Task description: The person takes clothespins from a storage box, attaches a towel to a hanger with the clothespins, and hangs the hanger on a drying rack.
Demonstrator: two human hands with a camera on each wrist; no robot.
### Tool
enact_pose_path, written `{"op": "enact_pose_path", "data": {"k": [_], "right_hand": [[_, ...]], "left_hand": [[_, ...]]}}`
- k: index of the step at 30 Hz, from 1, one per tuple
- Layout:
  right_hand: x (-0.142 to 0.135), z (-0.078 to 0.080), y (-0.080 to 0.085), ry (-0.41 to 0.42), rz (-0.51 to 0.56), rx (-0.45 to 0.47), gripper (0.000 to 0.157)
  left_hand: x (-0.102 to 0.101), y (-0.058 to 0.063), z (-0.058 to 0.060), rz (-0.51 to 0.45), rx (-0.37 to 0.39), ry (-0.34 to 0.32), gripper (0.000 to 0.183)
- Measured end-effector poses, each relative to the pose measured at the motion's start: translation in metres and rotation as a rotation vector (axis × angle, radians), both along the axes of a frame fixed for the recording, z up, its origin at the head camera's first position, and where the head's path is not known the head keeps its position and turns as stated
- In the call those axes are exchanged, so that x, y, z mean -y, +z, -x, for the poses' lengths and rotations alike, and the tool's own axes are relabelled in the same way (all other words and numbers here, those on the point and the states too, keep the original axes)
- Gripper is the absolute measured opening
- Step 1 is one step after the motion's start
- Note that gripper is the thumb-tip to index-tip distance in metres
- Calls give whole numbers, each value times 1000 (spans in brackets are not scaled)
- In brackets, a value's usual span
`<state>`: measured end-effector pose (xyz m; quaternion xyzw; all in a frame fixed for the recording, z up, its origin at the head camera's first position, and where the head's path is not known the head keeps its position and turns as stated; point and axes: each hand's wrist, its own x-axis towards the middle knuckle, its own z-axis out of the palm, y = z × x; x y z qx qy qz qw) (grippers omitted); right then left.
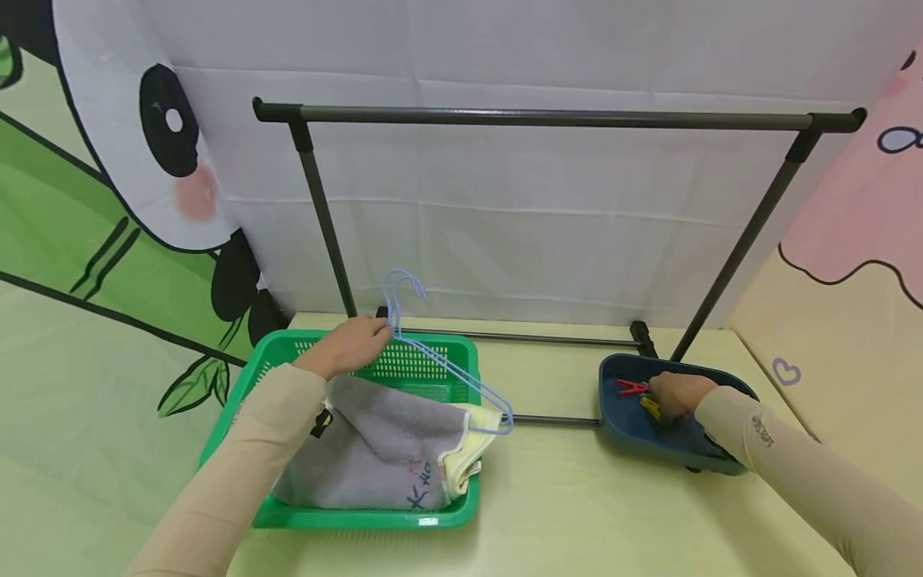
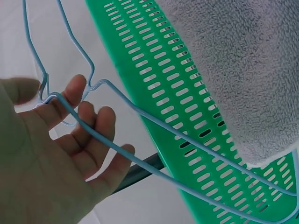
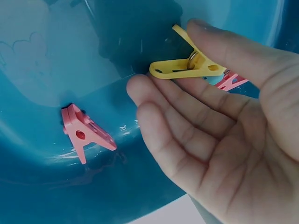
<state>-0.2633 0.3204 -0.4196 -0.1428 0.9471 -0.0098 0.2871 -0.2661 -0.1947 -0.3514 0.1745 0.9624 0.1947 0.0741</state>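
My left hand [image 1: 351,346] pinches two light blue wire hangers [image 2: 122,151] at their necks, the hooks pointing up. The hangers slant down over a green slotted basket [image 1: 360,519], their far ends in front of a folded grey towel [image 1: 382,449] and a pale yellow cloth [image 1: 476,442] inside it. Inside a dark blue basin [image 1: 611,429], my right hand [image 1: 678,394] has a yellow clothespin [image 3: 208,70] between thumb and fingers. A pink-red clothespin [image 3: 80,128] lies apart on the basin floor. Another pink one [image 3: 232,81] and something light blue are partly hidden behind the fingers.
A dark metal clothes rack [image 1: 541,119] stands behind the basket and basin, its crossbar high above. Its lower bars run along the pale table [image 1: 548,497]. Printed curtains [image 1: 490,240] hang behind and at the sides.
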Motion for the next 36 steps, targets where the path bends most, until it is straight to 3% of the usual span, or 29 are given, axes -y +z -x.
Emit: {"op": "enact_pose_path", "data": {"k": [5,11,14,21,25,28,33,36], "right_hand": [[1,-3,1,10,-13,-4,20],[2,0,2,16,-13,19,13],[0,1,3,12,9,23,11],[-4,4,11,50,63,-11,14],[-5,4,16,54,93,-51,3],[-6,3,18,38,119,-66,18],[-6,-2,24,55,153,-110,9],[-6,-6,27,74,185,-129,17]], "left_hand": [[-1,1,-1,-65,-18,-27,35],[-1,7,-2,-231,79,31,30],[-1,11,-3,-271,82,50,33],[0,23,-10,-264,22,47,36],[0,29,-13,-278,11,16,35],[0,33,-15,-282,10,-2,35],[-1,41,-20,-281,-39,2,33],[0,49,-23,-286,-73,14,34]]}}
